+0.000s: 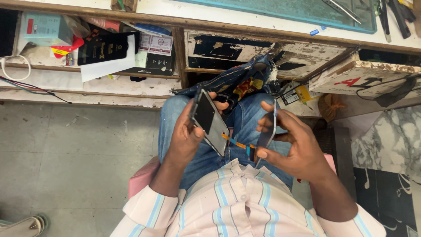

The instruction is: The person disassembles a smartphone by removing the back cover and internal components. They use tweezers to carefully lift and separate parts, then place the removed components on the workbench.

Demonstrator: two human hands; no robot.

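I sit on a pink stool, looking down at my lap in blue jeans. My left hand (186,131) grips a phone body (210,122), a dark slab with a silver frame, tilted upright. My right hand (291,145) holds the thin detached screen panel (268,129) edge-on between thumb and fingers. An orange flex ribbon (237,142) runs between the two parts, which are held a little apart above my thighs.
A worn wooden workbench (263,28) with a teal mat (302,11) and tools lies ahead. An open drawer (372,77) juts at right. Shelves at left hold boxes and a black packet (103,48). Grey floor at left, a sandal (22,224) bottom left.
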